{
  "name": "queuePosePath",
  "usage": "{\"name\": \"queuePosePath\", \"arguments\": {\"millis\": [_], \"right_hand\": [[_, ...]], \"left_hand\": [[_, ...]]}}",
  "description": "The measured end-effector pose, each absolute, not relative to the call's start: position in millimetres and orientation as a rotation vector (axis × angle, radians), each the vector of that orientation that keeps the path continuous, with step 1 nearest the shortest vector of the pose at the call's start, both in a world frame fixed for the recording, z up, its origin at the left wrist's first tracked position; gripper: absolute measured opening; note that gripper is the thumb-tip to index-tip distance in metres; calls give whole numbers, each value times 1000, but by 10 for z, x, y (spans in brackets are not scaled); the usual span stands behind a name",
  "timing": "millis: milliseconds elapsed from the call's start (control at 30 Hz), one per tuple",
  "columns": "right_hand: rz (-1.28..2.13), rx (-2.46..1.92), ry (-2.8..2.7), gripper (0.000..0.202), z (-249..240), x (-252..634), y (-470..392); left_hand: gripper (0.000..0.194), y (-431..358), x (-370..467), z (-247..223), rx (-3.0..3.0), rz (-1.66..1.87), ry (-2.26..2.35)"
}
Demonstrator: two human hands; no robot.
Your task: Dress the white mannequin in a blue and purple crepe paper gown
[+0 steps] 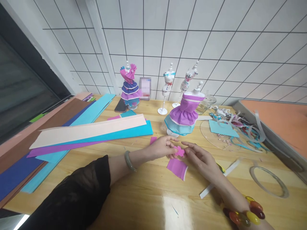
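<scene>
Between my two hands is a small pink flower-shaped paper piece [179, 151]. The fingers of my left hand [163, 148] pinch its left side. My right hand [200, 157] has its thumb and fingertips closed at the right edge of the same piece. Just below lies a purple paper piece [177, 168] with a white edge, flat on the wooden table [141, 198]. Another pink scrap [153, 140] is partly behind my left hand. Beyond my hands stands a small dress form [185, 110] in a purple and light blue paper dress.
Long folded paper strips [96, 131] cover the left side. Behind are a ruffled dress form [130, 86], two bare-stand forms [169, 83], and a black phone [121, 105]. At right lie ribbon scraps [242, 126], a tape ring [268, 182], a white strip [206, 191] and an orange-topped tray [275, 118].
</scene>
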State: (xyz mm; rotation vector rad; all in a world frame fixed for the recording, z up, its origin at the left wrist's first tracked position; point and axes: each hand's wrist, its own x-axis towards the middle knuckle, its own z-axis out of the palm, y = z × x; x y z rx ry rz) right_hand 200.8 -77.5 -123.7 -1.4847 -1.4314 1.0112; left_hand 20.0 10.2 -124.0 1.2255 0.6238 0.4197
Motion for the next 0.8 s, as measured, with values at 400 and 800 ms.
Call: {"name": "queuePosePath", "arguments": {"millis": [400, 800], "right_hand": [[1026, -1399, -1335, 53, -1336, 2011, -720], [845, -1571, -1469, 52, -1353, 2176, -719]], "left_hand": [[50, 66, 222, -1179, 1256, 362, 633], [52, 78, 202, -1229, 1207, 378, 732]]}}
